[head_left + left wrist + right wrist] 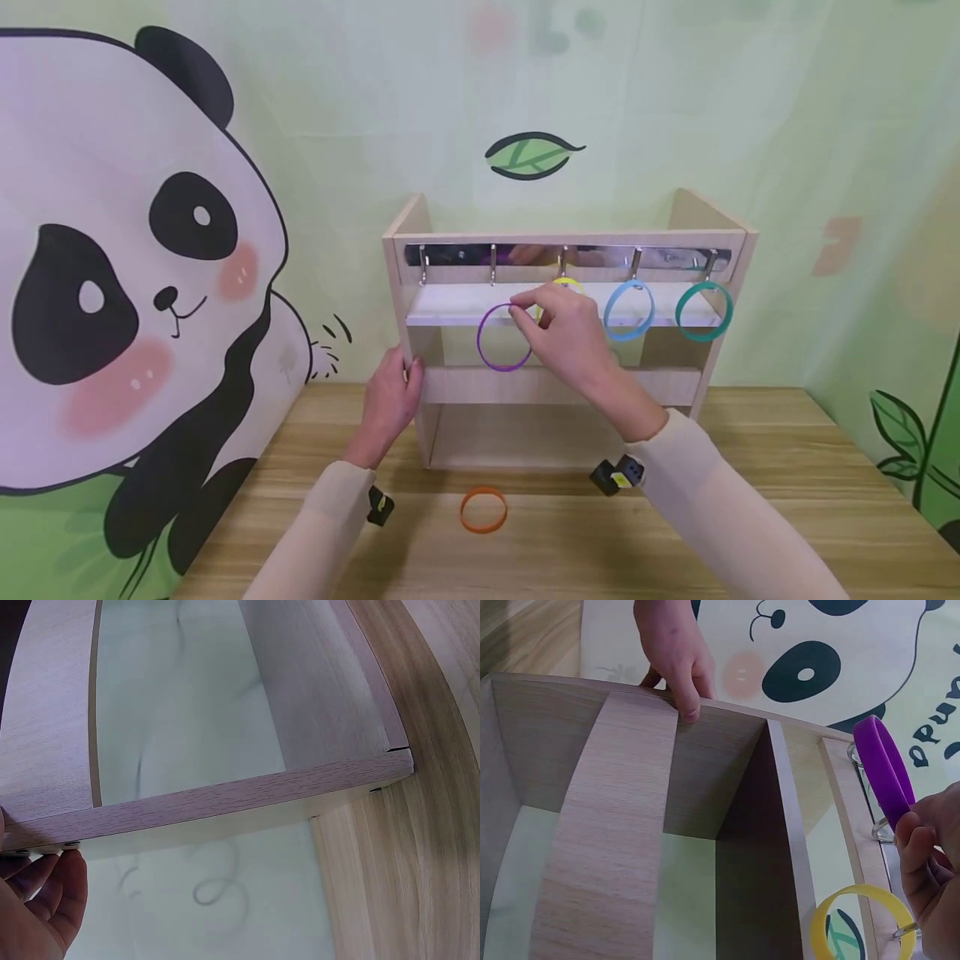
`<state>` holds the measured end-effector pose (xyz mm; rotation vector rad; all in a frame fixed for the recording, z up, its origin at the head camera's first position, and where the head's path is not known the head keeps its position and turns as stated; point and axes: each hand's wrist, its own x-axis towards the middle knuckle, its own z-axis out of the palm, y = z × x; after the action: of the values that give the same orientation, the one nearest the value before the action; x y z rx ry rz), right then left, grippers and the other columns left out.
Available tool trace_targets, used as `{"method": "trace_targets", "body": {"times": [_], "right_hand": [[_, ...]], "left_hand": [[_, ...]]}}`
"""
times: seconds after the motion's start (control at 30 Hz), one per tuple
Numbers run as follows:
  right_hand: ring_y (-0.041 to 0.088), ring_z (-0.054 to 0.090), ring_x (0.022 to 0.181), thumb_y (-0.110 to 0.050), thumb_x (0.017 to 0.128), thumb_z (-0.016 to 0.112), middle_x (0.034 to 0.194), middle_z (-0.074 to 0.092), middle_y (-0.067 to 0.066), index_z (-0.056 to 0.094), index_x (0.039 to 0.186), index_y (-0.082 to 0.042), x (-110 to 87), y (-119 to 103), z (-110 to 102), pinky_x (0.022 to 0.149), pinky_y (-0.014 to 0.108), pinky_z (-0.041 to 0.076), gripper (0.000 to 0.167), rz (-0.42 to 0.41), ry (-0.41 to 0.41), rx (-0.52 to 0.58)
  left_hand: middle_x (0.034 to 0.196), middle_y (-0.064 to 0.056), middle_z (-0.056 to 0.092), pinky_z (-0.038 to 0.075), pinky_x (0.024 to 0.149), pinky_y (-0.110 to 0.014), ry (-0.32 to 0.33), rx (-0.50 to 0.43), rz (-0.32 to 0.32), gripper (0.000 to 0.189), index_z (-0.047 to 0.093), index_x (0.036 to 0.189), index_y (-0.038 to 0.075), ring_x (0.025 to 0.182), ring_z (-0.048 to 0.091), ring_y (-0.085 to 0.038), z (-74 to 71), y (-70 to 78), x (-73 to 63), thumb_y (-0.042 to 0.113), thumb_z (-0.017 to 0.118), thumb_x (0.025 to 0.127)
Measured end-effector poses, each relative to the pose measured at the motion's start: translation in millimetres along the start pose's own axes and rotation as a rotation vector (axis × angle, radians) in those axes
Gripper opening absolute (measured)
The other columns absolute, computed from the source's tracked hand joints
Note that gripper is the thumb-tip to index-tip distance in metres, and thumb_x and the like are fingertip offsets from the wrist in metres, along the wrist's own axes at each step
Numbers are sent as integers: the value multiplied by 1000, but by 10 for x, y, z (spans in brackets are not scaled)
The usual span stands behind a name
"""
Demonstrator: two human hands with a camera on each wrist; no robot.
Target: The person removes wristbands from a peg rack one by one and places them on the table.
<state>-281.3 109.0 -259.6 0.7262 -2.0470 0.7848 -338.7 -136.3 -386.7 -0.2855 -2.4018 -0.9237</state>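
Note:
My right hand (567, 335) pinches a purple wristband (882, 769) between thumb and fingertips, in front of the left part of a hook rail (461, 255). The band hangs apart from the hooks in the head view. With my left hand (390, 398) I grip the left side panel of a small wooden shelf (495, 385), thumb at the front edge and fingers on the outer side. A yellow wristband (823, 930) hangs on the middle hook, partly hidden by my right hand in the head view. Light blue (630, 336) and teal wristbands (703, 337) hang farther right.
An orange wristband (483, 528) lies on the wooden table (300, 467) in front of the shelf. A white shelf board (450, 310) runs below the hooks. Behind stands a wall covering with a panda (247, 367) and leaves.

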Motion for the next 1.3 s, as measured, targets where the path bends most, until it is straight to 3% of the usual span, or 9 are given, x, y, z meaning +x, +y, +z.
{"method": "trace_targets", "body": {"times": [0.17, 0.8, 1.3], "right_hand": [[9, 49, 53, -7, 81, 73, 78, 67, 6, 73, 87, -3, -107, 49, 19, 48, 23, 41, 7, -55, 5, 3], [6, 47, 52, -4, 77, 76, 74, 64, 3, 71, 82, -4, -545, 153, 11, 46, 20, 40, 7, -74, -59, -27], [5, 52, 56, -3, 78, 75, 76, 65, 1, 71, 83, -5, -981, 347, 131, 48, 17, 44, 7, 50, -204, -5]], "left_hand": [[105, -14, 56, 50, 74, -43, 6, 4, 2, 31, 53, 119, 3, 89, 57, -27, 1, 1, 1, 24, 43, 99], [105, -13, 55, 50, 72, -42, 1, 6, 1, 29, 53, 116, 3, 88, 56, -26, 3, -18, 8, 25, 43, 99], [105, -14, 56, 50, 74, -43, -1, -6, 2, 30, 53, 117, 3, 89, 57, -27, 13, -15, 7, 25, 43, 99]]}}
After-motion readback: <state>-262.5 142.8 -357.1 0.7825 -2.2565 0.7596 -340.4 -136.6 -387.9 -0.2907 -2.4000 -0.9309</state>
